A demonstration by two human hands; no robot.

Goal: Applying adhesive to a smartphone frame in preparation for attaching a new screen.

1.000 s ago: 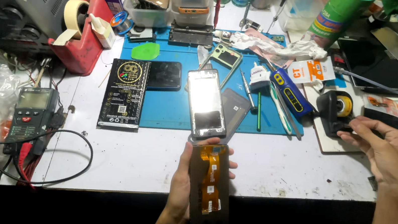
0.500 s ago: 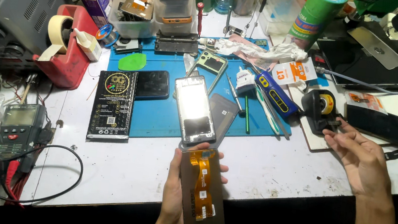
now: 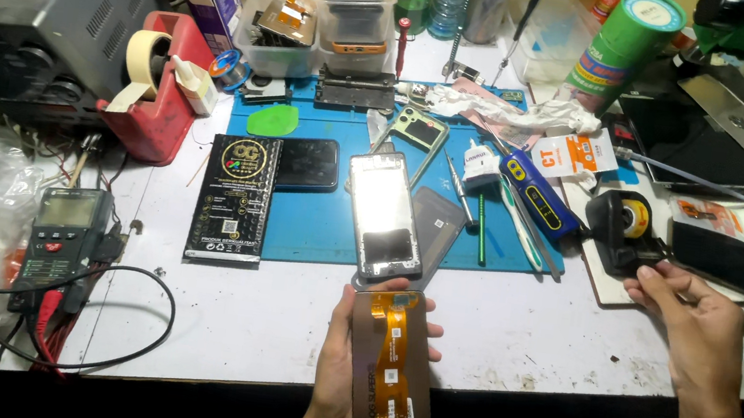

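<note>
Two hands are at work over the counter (image 3: 217,313). Left-hand fingers (image 3: 429,330) are clamped around a phone display assembly (image 3: 390,334), gripped near its middle, thumb on one long edge and fingertips curling over the other. Its long axis runs away from the body: the glossy glass half (image 3: 383,215) reaches out above the blue work mat (image 3: 322,231), while the near half shows a matte grey back crossed by an orange flex cable (image 3: 393,363). The left hand (image 3: 336,365) holds it; the right hand (image 3: 697,320) lies well apart to the right. Right-hand fingers are loosely together, tips resting by a black tape dispenser (image 3: 620,228) and a dark flat phone (image 3: 734,263), gripping nothing visible. Farther left sit a black rectangular box (image 3: 232,197) and a multimeter (image 3: 60,242) with looping leads.
</note>
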